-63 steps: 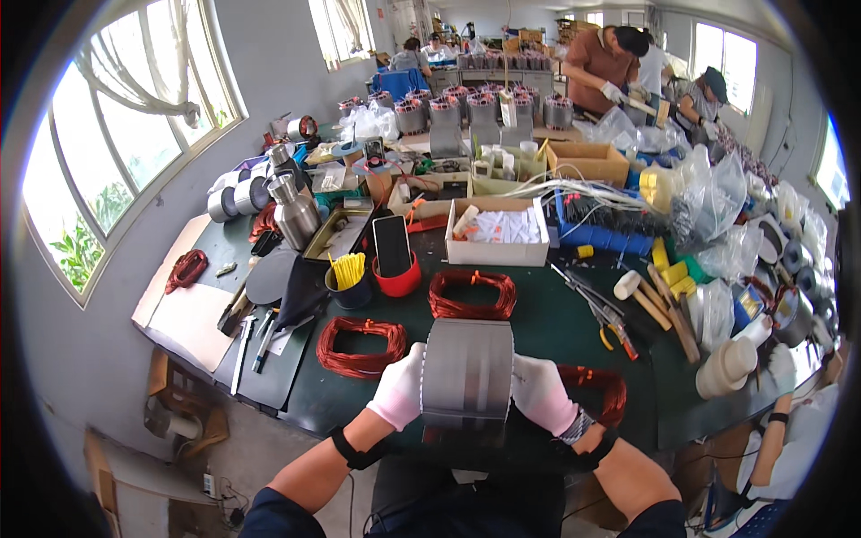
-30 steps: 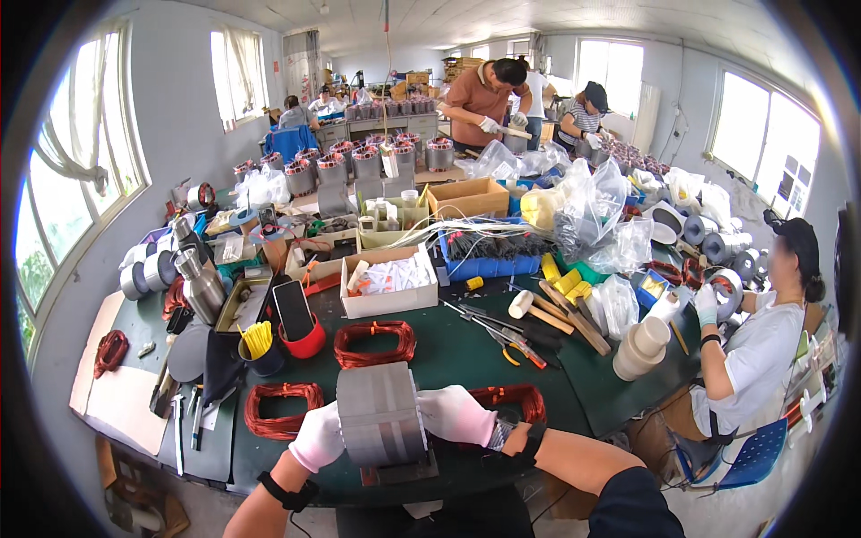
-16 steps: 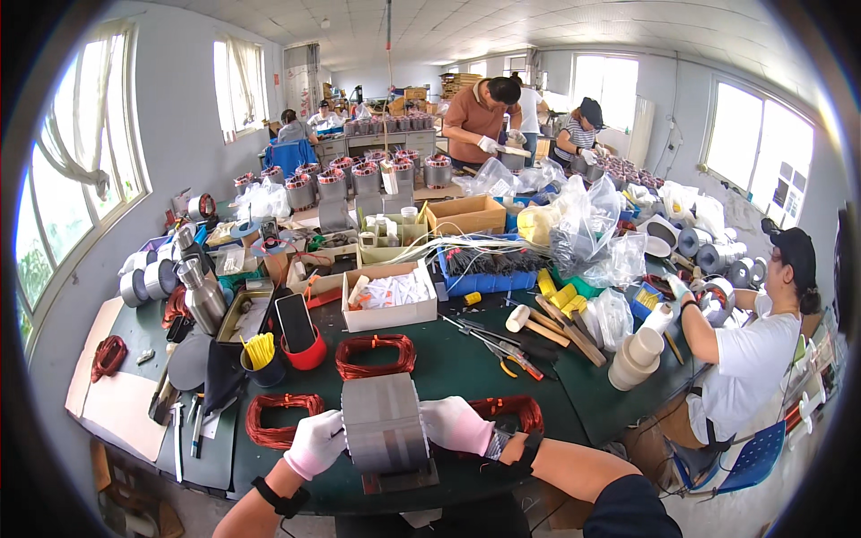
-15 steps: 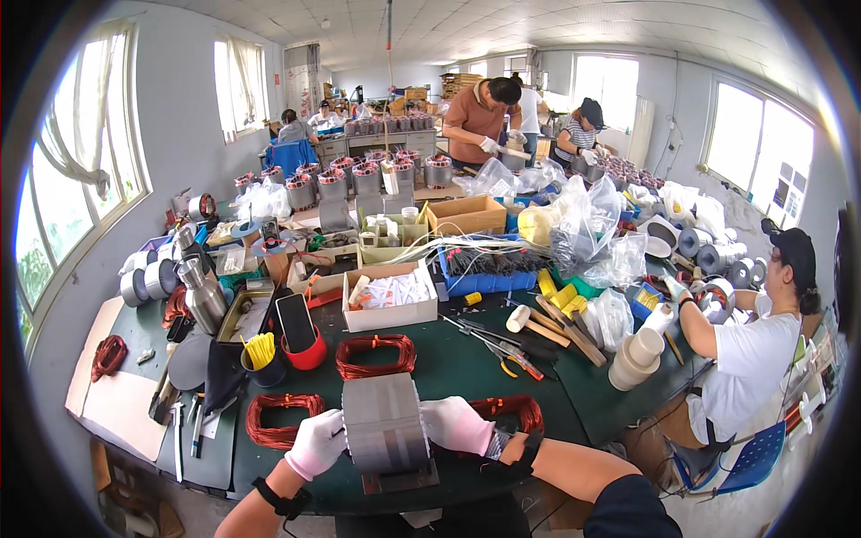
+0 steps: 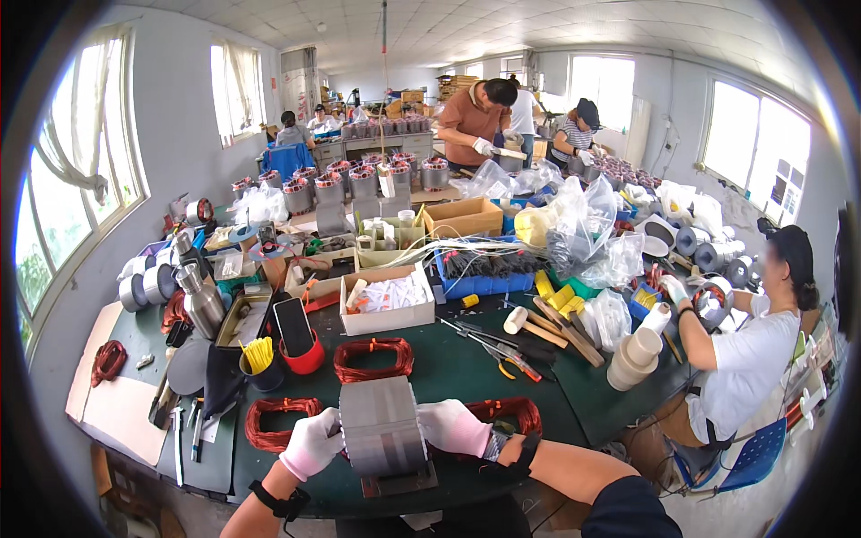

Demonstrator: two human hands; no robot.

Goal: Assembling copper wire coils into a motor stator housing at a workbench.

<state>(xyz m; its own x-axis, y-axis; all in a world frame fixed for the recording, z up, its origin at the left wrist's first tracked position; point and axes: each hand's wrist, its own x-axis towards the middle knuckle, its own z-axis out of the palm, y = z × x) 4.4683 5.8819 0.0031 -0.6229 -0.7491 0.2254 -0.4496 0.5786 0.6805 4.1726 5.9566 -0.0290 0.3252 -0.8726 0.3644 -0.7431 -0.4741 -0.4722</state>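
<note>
A grey laminated stator core (image 5: 384,429) lies on its side in front of me, on a small dark plate (image 5: 400,482). My left hand (image 5: 314,443), in a white and pink glove, is closed at the core's left end with its fingertips at the rim. At the opposite end my right hand (image 5: 454,428), gloved the same way, grips the edge with curled fingers. Its fingertips are hidden by the core. Reddish copper wire coils lie around it: one behind (image 5: 373,359), one to the left (image 5: 280,421), one to the right (image 5: 508,414) beyond my right hand.
Behind the coils stand a red cup (image 5: 303,355) with a phone, a dark cup of yellow strips (image 5: 262,366) and a white box (image 5: 387,310). Pliers (image 5: 504,362), a mallet (image 5: 538,326) and stacked beige cylinders (image 5: 635,357) lie further right. A co-worker (image 5: 749,332) sits at the right.
The view has shifted slightly. Both hands remain at the two ends of the stator core, which stays on its plate. The co-worker's hands at the right have moved a little.
</note>
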